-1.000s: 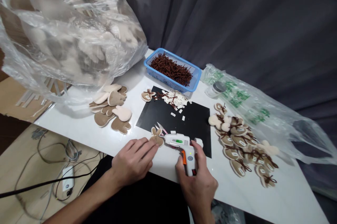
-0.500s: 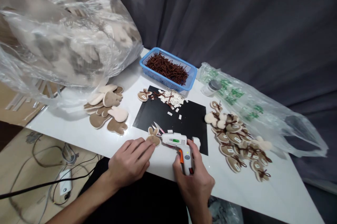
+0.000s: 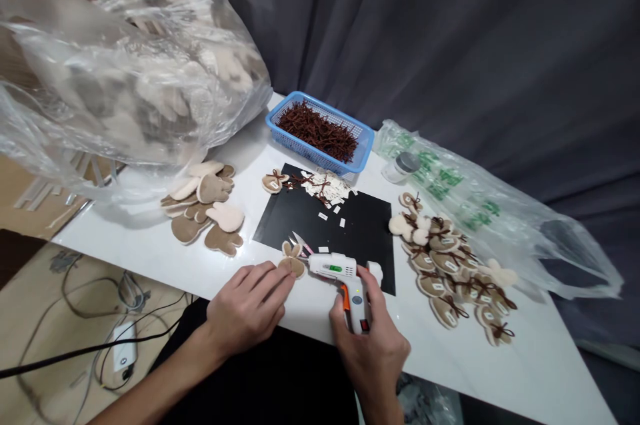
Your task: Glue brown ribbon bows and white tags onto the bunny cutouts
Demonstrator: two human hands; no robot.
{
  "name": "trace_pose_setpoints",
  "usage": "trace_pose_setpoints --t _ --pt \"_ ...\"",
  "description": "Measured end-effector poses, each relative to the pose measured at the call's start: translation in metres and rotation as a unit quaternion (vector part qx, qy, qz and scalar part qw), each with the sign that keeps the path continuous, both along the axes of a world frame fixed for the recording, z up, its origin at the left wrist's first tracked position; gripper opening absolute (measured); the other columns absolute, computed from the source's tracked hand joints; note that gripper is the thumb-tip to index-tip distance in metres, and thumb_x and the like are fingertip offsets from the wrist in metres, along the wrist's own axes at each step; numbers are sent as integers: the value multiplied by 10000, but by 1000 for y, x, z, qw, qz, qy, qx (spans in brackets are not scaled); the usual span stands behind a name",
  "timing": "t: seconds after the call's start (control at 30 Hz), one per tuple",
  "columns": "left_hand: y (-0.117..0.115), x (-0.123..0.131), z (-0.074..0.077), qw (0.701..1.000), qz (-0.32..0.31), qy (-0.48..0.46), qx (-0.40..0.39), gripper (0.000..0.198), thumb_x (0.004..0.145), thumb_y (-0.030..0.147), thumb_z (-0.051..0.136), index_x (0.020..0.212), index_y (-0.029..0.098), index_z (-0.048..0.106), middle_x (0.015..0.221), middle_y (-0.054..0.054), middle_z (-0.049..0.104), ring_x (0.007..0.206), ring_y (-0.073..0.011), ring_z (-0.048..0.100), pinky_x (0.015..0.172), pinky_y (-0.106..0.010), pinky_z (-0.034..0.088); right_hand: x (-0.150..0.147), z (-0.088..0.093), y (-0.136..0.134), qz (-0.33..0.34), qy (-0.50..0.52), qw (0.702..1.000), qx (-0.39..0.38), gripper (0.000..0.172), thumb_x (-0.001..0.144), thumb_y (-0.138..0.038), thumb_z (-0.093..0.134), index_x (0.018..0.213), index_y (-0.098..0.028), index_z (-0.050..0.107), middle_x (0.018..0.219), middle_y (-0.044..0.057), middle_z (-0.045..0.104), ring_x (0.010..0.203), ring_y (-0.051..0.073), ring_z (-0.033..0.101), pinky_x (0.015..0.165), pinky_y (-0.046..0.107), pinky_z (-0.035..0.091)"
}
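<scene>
My right hand (image 3: 373, 345) is wrapped round the handle of a white hot glue gun (image 3: 334, 266) with an orange trigger and a small green display. Its nozzle points left at a brown plush bunny piece (image 3: 294, 265) lying on the table. The fingertips of my left hand (image 3: 250, 302) are closed together and hold that bunny piece down by its lower left edge. Just behind the nozzle lie scissors (image 3: 301, 244), their blades partly hidden. On the black mat (image 3: 280, 218) are a heap of small white labels (image 3: 327, 186) and several brown bows.
Bunny pieces without bows (image 3: 213, 212) lie at the left, bunnies with bows and labels (image 3: 450, 265) at the right. A blue basket (image 3: 320, 132) of brown bows, a jar (image 3: 401, 166) and a green-printed plastic bag (image 3: 480, 212) stand behind. A large full bag (image 3: 135, 72) is far left.
The glue gun and my right hand have shifted very slightly to the right. My left hand stays on the bunny piece.
</scene>
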State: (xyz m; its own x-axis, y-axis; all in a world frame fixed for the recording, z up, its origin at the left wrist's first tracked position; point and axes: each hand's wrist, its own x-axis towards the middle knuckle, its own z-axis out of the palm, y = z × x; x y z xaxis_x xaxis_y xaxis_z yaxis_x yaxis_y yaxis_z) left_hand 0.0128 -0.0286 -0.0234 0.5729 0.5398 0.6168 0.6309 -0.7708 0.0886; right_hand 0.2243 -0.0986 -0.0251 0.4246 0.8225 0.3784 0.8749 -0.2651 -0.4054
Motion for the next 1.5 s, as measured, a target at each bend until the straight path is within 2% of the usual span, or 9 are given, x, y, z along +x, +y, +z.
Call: trace_pose_setpoints --t 0.17,0.37,0.53,0.73,0.87,1.1,1.23,1.33,1.5 --pt "1 0 1 1000 -1 -2 0 333 980 121 539 1190 154 795 1158 -103 846 1023 -251 735 889 -371 555 2 0 1 -11 20 1000 8 507 971 -478 681 1403 -215 716 1215 81 842 626 178 767 631 269 582" --pt "4 -2 1 1000 -8 5 12 325 999 138 534 1211 143 780 1171 -107 843 1052 -264 730 910 -386 550 11 -10 2 -7 128 992 -2 736 858 -655 788 1472 -268 667 1415 104 769 1080 298 813 831 324 627" --pt "5 -1 1 1000 -5 2 14 316 984 127 551 1193 143 788 1162 -110 844 1047 -261 730 918 -379 542 20 -1 10 -54 237 968 -57 869 777 -721 801 1508 -284 632 1430 115 754 1253 356 740 934 379 595" --pt "4 1 3 1000 -4 -11 16 315 1016 122 515 1163 123 794 1146 -103 847 1022 -264 717 900 -381 536 38 22 33 -109 177 964 -165 944 809 -846 641 1539 -253 562 1164 168 813 1130 448 749 841 467 549" --pt "4 1 2 1000 -5 -14 14 318 1022 117 508 1172 120 789 1147 -105 845 1030 -267 711 894 -383 533 44 20 41 -105 86 970 -201 895 919 -842 526 1572 -229 514 1080 192 806 921 443 763 752 465 516" --pt "4 0 -1 1000 -9 -24 14 305 1030 102 512 1188 100 774 1153 -108 840 1046 -287 698 900 -395 525 56 1 41 15 -66 997 -39 809 1034 -806 403 1422 -142 653 1201 251 691 1074 446 646 845 521 493" --pt "3 -1 -1 1000 -11 -27 11 300 1027 105 526 1198 105 773 1165 -113 838 1057 -283 703 909 -394 531 58 7 38 125 -33 991 38 321 1116 -446 538 1276 -236 723 1139 142 675 1039 340 612 905 470 468" --pt "4 -1 -1 1000 -10 -25 14 298 1029 107 529 1199 108 774 1164 -114 836 1056 -283 705 910 -395 532 55 12 40 229 -37 972 29 242 1095 -199 551 1203 -282 751 1133 85 711 1027 294 603 895 433 432" --pt "4 -1 1 1000 -9 -23 11 303 1024 98 528 1194 105 779 1156 -112 836 1046 -283 703 906 -394 533 51 12 48 286 -46 957 -6 250 1059 -131 590 1110 -291 774 1183 68 744 1108 295 631 890 433 392"
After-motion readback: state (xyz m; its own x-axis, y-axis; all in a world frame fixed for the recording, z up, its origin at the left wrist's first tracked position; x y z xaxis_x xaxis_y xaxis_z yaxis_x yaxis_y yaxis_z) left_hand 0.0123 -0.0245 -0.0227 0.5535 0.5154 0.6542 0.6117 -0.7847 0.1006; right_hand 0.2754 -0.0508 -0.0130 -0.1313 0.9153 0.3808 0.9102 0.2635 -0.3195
